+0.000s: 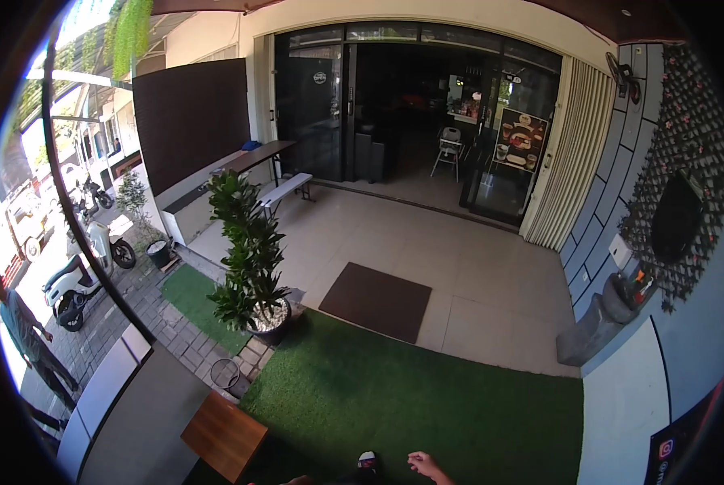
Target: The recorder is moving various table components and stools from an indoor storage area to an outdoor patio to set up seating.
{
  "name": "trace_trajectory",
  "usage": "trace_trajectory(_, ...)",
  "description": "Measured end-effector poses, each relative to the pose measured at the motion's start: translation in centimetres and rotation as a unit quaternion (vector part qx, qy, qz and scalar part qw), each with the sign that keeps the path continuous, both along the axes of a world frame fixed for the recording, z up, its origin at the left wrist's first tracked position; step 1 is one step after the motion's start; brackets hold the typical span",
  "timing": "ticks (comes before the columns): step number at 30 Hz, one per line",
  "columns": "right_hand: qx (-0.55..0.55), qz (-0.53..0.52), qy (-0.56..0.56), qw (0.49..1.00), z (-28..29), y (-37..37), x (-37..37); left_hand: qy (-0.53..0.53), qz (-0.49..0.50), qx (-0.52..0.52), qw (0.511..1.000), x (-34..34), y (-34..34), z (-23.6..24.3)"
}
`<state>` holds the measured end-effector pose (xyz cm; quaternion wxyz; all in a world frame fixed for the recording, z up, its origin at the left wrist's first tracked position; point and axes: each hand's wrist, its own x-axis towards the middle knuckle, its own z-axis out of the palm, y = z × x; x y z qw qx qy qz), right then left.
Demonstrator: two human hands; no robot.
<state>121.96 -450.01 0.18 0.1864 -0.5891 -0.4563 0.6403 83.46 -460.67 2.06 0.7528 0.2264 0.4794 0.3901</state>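
Note:
My right hand (423, 463) is low in the picture above the green artificial turf (427, 392). Its fingers are loosely bent and a little apart, and nothing shows in them. A sliver of my left hand (301, 480) appears at the lower edge, with its fingers hidden. Between the two hands a shoe (367, 461), dark with a white toe, stands on the turf. To the left of my hands is a brown wooden tabletop (225, 435).
Ahead, a dark mat (376, 301) lies on pale tiles before a wide doorway with glass doors (511, 153). Left stand a potted plant (247, 250), a white bench (285, 191) and a parked scooter (87, 271); a person (27, 331) walks outside. A stone basin (596, 327) stands right.

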Motion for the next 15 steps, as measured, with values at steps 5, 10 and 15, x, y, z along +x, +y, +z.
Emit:
trace_trajectory(5,-0.073,-0.027,-0.091,0.993,-4.6,5.9,6.8,0.263,-0.111,-0.018,0.958,1.3,23.4,-4.3)
trace_trajectory(10,-0.052,0.004,-0.071,0.996,-6.1,17.5,8.7,0.228,-0.069,0.087,0.967,7.0,43.4,2.2)
trace_trajectory(15,-0.015,0.054,-0.058,0.997,-8.8,34.3,11.9,0.174,-0.108,0.044,0.978,5.4,52.0,-6.5)
